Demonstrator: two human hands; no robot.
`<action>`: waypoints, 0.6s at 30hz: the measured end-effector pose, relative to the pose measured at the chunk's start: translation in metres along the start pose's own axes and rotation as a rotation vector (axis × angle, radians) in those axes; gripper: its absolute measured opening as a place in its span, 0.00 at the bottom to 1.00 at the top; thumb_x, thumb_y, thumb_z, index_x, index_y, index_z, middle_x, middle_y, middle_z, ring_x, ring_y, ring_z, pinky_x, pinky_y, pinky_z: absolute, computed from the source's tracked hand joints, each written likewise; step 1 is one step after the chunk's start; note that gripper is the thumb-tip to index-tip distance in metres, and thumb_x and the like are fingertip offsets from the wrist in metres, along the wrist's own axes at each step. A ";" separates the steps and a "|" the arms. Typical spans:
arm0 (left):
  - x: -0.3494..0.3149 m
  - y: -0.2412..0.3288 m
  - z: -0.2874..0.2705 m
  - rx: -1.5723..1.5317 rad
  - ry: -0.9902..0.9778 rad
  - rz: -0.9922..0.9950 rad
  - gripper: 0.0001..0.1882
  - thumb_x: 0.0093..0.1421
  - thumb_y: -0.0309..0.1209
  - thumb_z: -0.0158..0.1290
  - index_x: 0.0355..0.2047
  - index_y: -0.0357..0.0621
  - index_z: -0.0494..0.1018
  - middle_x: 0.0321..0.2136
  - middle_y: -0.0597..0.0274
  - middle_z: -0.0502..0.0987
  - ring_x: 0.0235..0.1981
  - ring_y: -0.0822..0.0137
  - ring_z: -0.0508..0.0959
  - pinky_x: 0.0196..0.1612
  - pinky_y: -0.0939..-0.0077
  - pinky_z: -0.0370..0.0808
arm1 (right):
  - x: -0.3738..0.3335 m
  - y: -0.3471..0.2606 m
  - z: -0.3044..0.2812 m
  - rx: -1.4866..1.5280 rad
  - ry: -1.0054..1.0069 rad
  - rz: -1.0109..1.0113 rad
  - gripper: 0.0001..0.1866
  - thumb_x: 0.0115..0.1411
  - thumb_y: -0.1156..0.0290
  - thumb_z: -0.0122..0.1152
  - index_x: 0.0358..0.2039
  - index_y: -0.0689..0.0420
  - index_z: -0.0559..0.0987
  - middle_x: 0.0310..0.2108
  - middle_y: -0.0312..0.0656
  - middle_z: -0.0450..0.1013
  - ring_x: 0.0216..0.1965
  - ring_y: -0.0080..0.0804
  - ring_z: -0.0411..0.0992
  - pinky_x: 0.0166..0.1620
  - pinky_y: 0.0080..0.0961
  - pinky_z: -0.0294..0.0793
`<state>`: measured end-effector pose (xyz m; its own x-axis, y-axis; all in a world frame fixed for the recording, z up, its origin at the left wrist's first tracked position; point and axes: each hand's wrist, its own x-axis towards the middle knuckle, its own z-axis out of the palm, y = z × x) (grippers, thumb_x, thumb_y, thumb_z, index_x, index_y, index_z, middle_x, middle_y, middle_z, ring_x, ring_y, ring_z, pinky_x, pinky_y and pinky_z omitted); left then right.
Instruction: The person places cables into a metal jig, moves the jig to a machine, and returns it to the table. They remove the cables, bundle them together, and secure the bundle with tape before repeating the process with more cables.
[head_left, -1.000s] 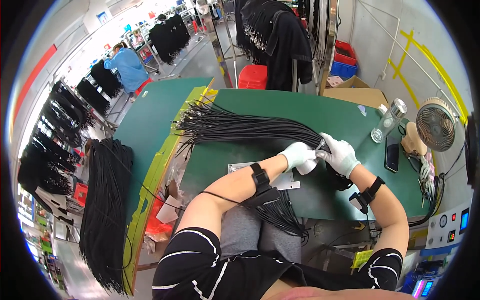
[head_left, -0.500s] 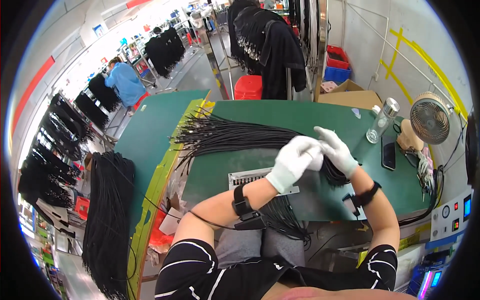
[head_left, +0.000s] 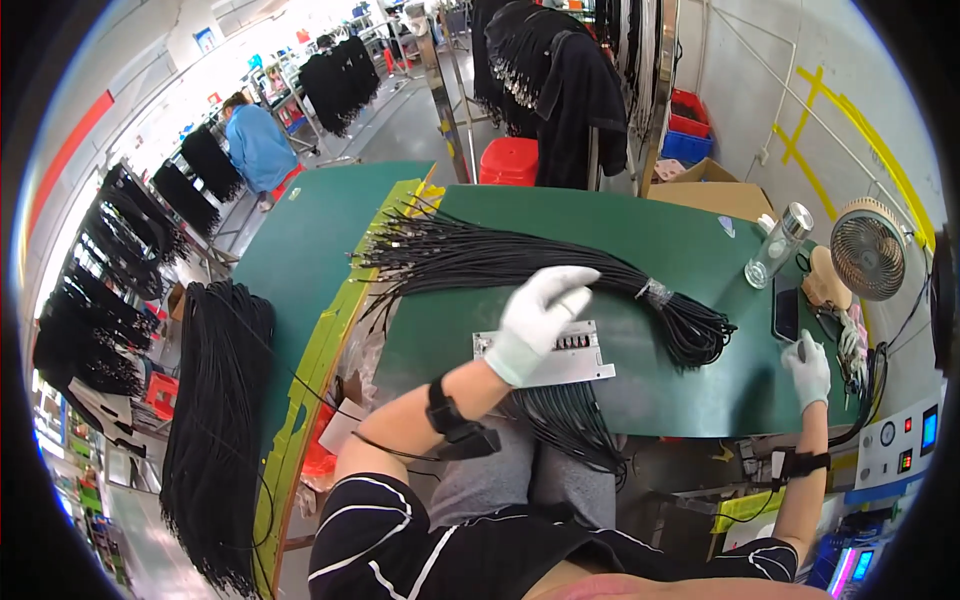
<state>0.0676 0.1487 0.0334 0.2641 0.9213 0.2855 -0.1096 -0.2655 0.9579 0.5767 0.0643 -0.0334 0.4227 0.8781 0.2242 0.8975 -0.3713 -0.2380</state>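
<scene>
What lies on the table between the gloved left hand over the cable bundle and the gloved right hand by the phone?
In the head view, the looped end of the black cable bundle, then bare green table, separates the left hand from the right hand.

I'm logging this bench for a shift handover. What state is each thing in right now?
Cable bundle: lying across green table, banded near one end.
Left hand: gloved, resting on the bundle.
Right hand: gloved, at table edge beside phone.
Phone: flat, screen dark.
Bottle: upright, capped.
Fan: standing; running unclear.

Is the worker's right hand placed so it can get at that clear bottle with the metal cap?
Probably yes. The right hand rests near the table's right edge beside a dark phone, and the bottle stands just beyond, with nothing blocking the way.
</scene>
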 end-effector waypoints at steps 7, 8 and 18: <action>-0.014 -0.020 -0.086 -0.071 0.203 -0.114 0.12 0.66 0.28 0.52 0.46 0.34 0.77 0.43 0.59 0.81 0.47 0.69 0.78 0.54 0.74 0.73 | 0.010 -0.076 -0.001 -0.116 0.260 -0.360 0.36 0.49 0.60 0.71 0.59 0.52 0.72 0.54 0.50 0.71 0.55 0.50 0.68 0.57 0.40 0.68; -0.019 -0.028 -0.100 -0.141 0.234 -0.132 0.12 0.66 0.28 0.52 0.46 0.34 0.77 0.43 0.58 0.81 0.46 0.68 0.78 0.54 0.73 0.73 | 0.017 -0.115 0.002 0.032 0.163 -0.415 0.38 0.48 0.57 0.71 0.60 0.54 0.71 0.55 0.51 0.71 0.56 0.50 0.67 0.58 0.41 0.67; -0.047 -0.054 -0.115 -0.326 0.146 -0.376 0.17 0.67 0.31 0.50 0.51 0.32 0.72 0.48 0.52 0.77 0.50 0.61 0.77 0.57 0.66 0.73 | 0.064 -0.268 0.100 -0.098 -0.380 -0.541 0.31 0.43 0.53 0.71 0.43 0.61 0.76 0.43 0.52 0.77 0.43 0.52 0.76 0.48 0.39 0.76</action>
<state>-0.0492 0.1527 -0.0357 0.2082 0.9723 -0.1059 -0.3320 0.1721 0.9275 0.3510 0.2504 -0.0502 -0.1475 0.9869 -0.0652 0.9855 0.1410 -0.0945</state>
